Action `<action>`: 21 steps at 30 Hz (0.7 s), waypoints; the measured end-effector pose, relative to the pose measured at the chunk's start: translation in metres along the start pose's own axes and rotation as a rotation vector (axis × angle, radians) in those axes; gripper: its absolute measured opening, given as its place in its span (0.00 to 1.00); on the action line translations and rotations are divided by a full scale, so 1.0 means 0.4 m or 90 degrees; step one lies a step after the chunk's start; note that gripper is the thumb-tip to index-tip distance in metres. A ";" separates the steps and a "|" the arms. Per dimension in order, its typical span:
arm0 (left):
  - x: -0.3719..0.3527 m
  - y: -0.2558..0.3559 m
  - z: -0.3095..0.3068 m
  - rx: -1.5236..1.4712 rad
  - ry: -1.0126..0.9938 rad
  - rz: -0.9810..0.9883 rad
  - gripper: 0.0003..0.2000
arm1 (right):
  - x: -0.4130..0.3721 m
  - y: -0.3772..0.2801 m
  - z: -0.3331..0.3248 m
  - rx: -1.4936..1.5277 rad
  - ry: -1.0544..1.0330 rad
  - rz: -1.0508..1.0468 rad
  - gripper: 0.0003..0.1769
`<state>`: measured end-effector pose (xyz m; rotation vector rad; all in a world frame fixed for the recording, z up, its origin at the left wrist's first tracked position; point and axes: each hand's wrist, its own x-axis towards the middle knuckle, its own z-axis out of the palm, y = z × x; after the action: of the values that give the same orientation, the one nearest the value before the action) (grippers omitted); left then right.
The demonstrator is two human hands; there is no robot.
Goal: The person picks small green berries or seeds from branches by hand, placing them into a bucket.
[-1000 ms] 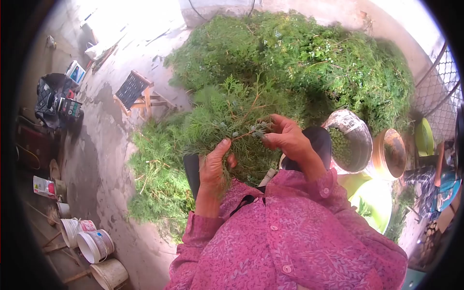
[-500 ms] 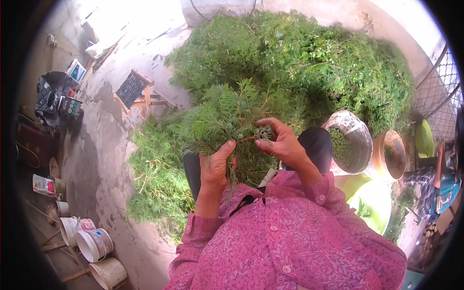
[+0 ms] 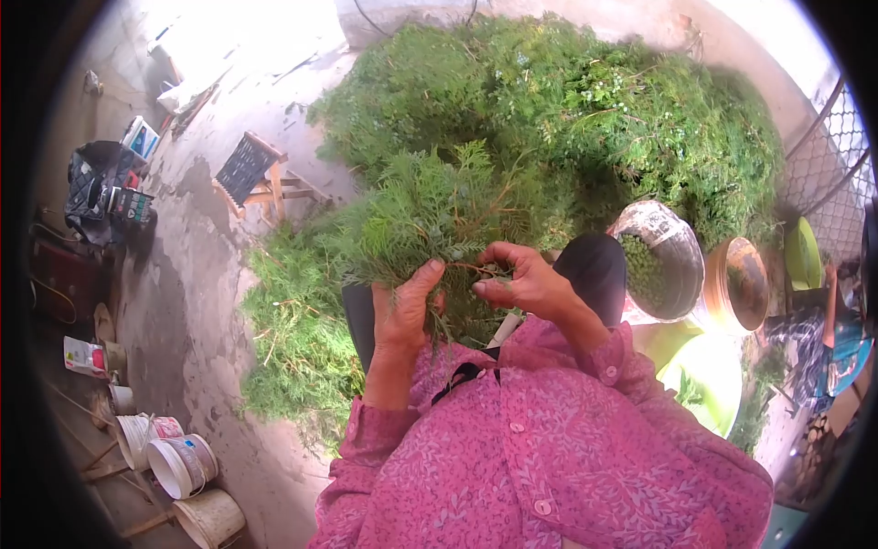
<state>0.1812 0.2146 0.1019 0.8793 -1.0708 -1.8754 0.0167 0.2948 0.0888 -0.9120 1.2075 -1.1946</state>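
A leafy green branch [image 3: 412, 220] with small bluish-green cones hangs over my lap. My left hand [image 3: 402, 306] is closed round its lower stems, thumb on top. On the right side of the branch, my right hand [image 3: 526, 282] pinches at a twig tip; what lies between its thumb and fingers is partly hidden. A bucket [image 3: 672, 285] holding many small green cones stands beside my right knee. Behind the branch rises a big heap of green branches [image 3: 549, 101], and more cut branches [image 3: 293, 339] lie at my left.
Right of the cone bucket are an orange-brown bucket [image 3: 743, 306] and a bright green tub [image 3: 722, 384]. A small stool [image 3: 249, 174] stands at upper left. Several white buckets [image 3: 183, 465] stand at lower left. Another person's arm [image 3: 830, 306] shows at the far right edge.
My right hand has shifted slightly down and left, its fingers drawn closer together at the twig. My left hand still holds the branch, a little lower left.
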 end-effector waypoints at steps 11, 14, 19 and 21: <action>0.010 -0.014 -0.005 0.083 -0.002 0.088 0.16 | -0.046 -0.031 0.029 -0.105 -0.017 0.074 0.11; 0.016 -0.026 -0.010 0.172 -0.011 0.183 0.16 | -0.060 -0.005 0.006 0.015 -0.085 0.203 0.11; 0.091 0.004 -0.117 0.075 0.134 0.061 0.14 | -0.138 0.009 -0.022 0.194 -0.144 0.290 0.13; 0.076 0.008 -0.102 0.062 0.129 0.044 0.15 | -0.136 0.041 -0.033 0.386 -0.139 0.246 0.21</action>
<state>0.2032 0.1726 0.0830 1.0512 -1.0599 -1.6501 0.0092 0.3521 0.0809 -0.3217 0.7310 -1.0234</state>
